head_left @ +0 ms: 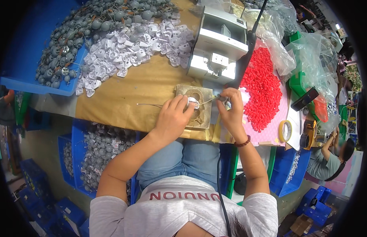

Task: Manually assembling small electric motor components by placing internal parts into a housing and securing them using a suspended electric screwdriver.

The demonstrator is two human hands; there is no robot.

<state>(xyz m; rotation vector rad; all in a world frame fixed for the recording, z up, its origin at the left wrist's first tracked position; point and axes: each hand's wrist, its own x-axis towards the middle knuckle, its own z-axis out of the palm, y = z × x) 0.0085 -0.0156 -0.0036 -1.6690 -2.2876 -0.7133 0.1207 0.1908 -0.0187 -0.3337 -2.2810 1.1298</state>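
Note:
A square tan block with a hollowed recess point(206, 114) lies at the near edge of the table. In its recess is a small white plastic part point(193, 103), gripped by the fingertips of my left hand point(173, 117). From that part a thin pale wire point(207, 101) runs right to my right hand point(232, 110). There my thumb and fingers pinch a small dark grey piece point(221, 97) at the wire's end; its exact kind is partly hidden. Another thin wire point(149, 104) sticks out leftward from beneath my left hand.
Behind the block stands a white machine point(219, 39). White plastic parts point(124, 47) and grey round parts with wires point(112, 17) are heaped at the far left, by a blue bin point(41, 87). Red pieces point(263, 91) and a yellow tape roll point(285, 131) lie right. A co-worker point(329, 160) sits far right.

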